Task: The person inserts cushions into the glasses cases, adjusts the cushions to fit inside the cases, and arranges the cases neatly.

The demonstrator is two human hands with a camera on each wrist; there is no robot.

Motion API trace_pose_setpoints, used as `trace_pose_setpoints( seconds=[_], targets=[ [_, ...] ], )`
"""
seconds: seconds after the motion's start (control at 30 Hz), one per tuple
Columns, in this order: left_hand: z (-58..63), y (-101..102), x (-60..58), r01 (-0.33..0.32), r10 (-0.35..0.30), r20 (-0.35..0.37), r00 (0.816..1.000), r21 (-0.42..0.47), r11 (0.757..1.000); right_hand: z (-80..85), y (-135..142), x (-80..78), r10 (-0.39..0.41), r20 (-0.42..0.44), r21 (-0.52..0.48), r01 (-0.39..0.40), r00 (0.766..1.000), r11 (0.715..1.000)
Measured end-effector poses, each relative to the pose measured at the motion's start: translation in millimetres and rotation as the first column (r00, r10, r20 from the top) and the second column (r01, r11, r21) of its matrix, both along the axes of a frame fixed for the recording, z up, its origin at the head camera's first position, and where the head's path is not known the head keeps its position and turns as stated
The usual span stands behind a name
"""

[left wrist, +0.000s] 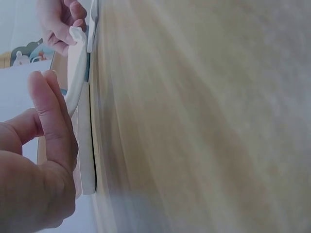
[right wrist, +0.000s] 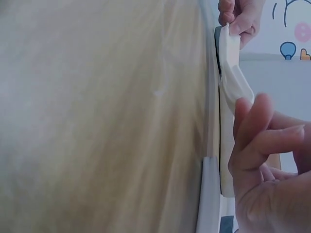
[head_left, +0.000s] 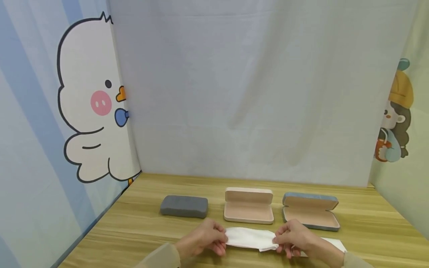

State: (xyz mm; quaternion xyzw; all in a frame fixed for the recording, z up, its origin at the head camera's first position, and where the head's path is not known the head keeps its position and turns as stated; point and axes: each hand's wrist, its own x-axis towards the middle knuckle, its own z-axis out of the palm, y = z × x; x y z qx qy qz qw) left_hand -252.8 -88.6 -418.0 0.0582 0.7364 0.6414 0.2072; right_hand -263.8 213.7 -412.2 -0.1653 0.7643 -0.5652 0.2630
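Two-handed, holds a narrow white cloth [head_left: 248, 238] spread lengthwise toward six o'clock over a wooden table [head_left: 134, 223]. Pinches the nine o'clock end between thumb and fingers of the left hand [head_left: 210, 237], the three o'clock end likewise with the right hand [head_left: 295, 237]. In each wrist view, loses the near end behind close fingers. Cannot tell of any contact between cloth and table. Beyond the cloth, has an open cream case [head_left: 248, 212] at twelve o'clock, an open blue case [head_left: 311, 216] at two, slightly covered by the right hand, and a closed grey case [head_left: 184, 206] at ten, with contents hidden. At three, shows a second white piece [head_left: 335, 243], mostly hidden beneath the right wrist. Cuts off both sleeves [head_left: 162, 257] at the bottom edge.
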Motion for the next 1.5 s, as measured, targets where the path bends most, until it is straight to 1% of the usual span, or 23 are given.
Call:
trace_pose_setpoints(
  seconds=[0.17, 0.33, 0.6, 0.73, 0.87, 1.1, 1.33, 1.5],
  targets=[
    [1.8, -1, -4.0, -0.019, 0.019, -0.001, 1.0, 0.034, 0.999, -0.4, 2, -5.0, 0.022, -0.008, -0.006, -0.022, 1.0, 1.0],
    [2.4, -1, -6.7, -0.021, 0.021, -0.015, 1.0, 0.032, 0.999, 0.1, 3, -9.2, 0.034, -0.027, -0.008, -0.035, 0.999, 0.999],
    [2.3, -1, -16.5, -0.017, 0.019, -0.039, 0.999, 0.042, 0.999, 2.1, 4, -17.3, -0.014, -0.05, 0.039, 0.016, 0.999, 0.999],
    [4.1, -1, -23.7, -0.011, 0.013, -0.068, 0.998, 0.033, 0.999, 3.5, 4, -25.3, -0.024, -0.046, 0.034, 0.025, 0.999, 0.999],
    [7.0, -1, -34.0, -0.004, 0.005, -0.076, 0.997, 0.014, 1.0, 5.2, 4, -33.0, -0.026, -0.037, 0.029, 0.027, 0.999, 0.999],
    [10.7, 2, -52.9, -0.001, -0.002, -0.102, 0.995, -0.026, 1.0, 10.4, 3, -48.5, -0.076, -0.055, 0.043, 0.079, 0.996, 0.996],
    [11.9, 4, -63.0, -0.03, 0.023, -0.152, 0.988, -0.039, 0.999, 16.2, 0, -62.7, -0.128, -0.084, 0.079, 0.135, 0.988, 0.988],
    [12.2, 6, -68.3, -0.051, 0.045, -0.159, 0.986, -0.032, 0.998, 15.9, -2, -68.1, -0.146, -0.088, 0.074, 0.153, 0.985, 0.986]
  ],
)
